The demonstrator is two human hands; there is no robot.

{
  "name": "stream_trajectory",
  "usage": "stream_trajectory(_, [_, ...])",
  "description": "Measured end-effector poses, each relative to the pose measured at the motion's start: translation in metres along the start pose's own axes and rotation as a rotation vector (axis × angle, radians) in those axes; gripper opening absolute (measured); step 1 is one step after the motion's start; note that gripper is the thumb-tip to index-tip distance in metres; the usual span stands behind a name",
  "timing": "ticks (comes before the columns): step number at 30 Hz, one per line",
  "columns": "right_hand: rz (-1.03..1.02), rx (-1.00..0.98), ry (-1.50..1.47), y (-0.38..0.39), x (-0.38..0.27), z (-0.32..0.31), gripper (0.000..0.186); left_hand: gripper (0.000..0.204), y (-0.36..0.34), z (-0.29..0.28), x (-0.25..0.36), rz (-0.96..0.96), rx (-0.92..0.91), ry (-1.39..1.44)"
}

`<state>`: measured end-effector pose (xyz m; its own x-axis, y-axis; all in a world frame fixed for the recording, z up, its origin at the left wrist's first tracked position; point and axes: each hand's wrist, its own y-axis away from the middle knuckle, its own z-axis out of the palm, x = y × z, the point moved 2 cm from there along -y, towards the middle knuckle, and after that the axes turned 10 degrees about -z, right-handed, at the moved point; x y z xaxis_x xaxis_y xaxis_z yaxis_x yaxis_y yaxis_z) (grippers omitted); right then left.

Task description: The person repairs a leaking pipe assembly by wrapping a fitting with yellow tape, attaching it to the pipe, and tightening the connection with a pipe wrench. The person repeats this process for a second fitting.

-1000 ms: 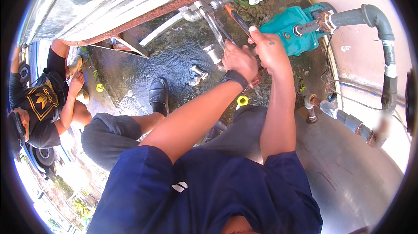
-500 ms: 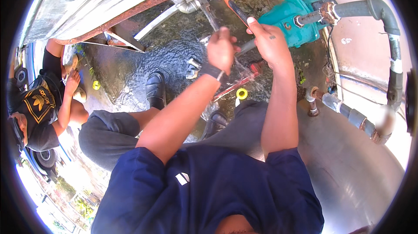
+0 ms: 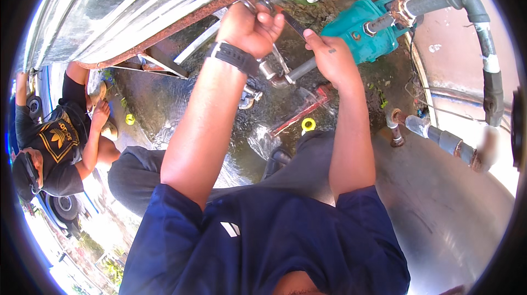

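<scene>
My left hand (image 3: 247, 30), a dark watch on its wrist, is raised at the metal fittings (image 3: 264, 2) under the rusty edge. Its fingers are curled; what they hold, if anything, is hidden. My right hand (image 3: 335, 63) is closed on a tool with a black and orange handle (image 3: 295, 24), whose far end runs behind my left fingers. Below the hands lies a grey pipe (image 3: 303, 70) with a metal elbow, leading toward the teal pump (image 3: 359, 30). A shiny thin metal bar (image 3: 281, 59) stands beside the elbow.
A red pipe wrench (image 3: 299, 115) lies on the wet ground near a yellow tape roll (image 3: 308, 124). Chrome fittings (image 3: 250, 97) sit left of it. Another person (image 3: 60, 136) crouches at far left. A corrugated metal tank (image 3: 126, 9) and a smooth metal surface (image 3: 439, 212) flank me.
My left hand has moved up and left to the fittings. My right hand has shifted slightly down, still holding the tool. The splashing water on the ground has calmed.
</scene>
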<state>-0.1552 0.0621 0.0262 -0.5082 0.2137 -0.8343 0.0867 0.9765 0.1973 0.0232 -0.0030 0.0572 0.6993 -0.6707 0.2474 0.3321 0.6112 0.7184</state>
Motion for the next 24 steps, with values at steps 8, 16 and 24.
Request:
stream_trajectory(8, [0.03, 0.036, -0.026, 0.003, 0.001, 0.001, 0.063, 0.011, 0.012, 0.004, -0.018, 0.097, 0.132, -0.166])
stream_trajectory(16, [0.038, 0.052, -0.178, -0.001, 0.001, 0.004, 0.057, 0.01, 0.021, 0.018, -0.016, -0.229, -0.036, -0.314])
stream_trajectory(24, [0.116, 0.049, -0.238, 0.003, -0.005, 0.002, 0.054, 0.012, 0.013, 0.016, -0.025, -0.113, -0.038, -0.333])
